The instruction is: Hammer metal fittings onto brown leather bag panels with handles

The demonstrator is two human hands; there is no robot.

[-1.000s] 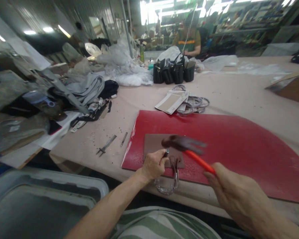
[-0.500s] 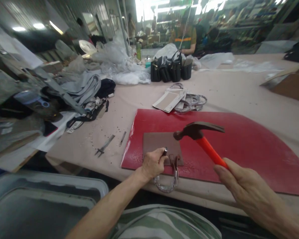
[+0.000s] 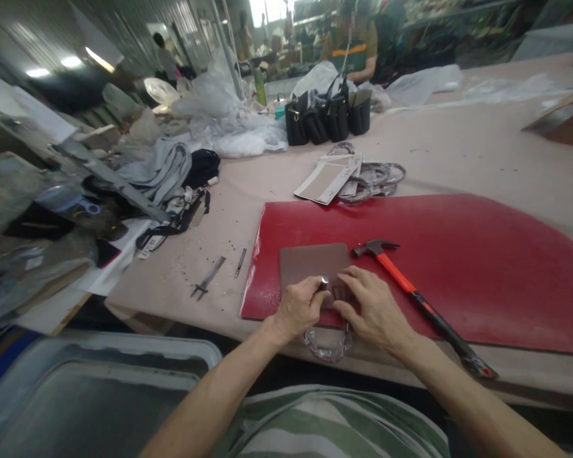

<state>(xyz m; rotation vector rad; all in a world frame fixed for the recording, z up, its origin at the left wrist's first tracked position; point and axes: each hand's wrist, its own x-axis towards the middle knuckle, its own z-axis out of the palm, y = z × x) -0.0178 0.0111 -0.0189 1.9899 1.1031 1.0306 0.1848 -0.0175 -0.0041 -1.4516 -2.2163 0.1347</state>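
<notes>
My left hand (image 3: 298,306) is closed around a small metal punch (image 3: 323,280) that stands on the near edge of a brown leather pad (image 3: 311,262). My right hand (image 3: 370,307) rests beside it with its fingers pinching a brown strap end (image 3: 340,294) on the pad. A clear-wrapped bag handle (image 3: 328,343) hangs from there over the table edge. The pad lies on a red cutting mat (image 3: 458,261). A hammer (image 3: 410,294) with an orange and black handle lies on the mat just right of my right hand, untouched.
Small metal tools (image 3: 209,277) lie on the table left of the mat. Card swatches and wrapped handles (image 3: 348,181) sit beyond it, then black bags (image 3: 327,121). Cloth and clutter (image 3: 124,178) fill the left side. A grey bin (image 3: 90,394) stands below left. Another person (image 3: 351,48) works far behind.
My right hand has laid the raised hammer down on the red mat and moved left onto the strap beside the punch. My left hand kept hold of the punch.
</notes>
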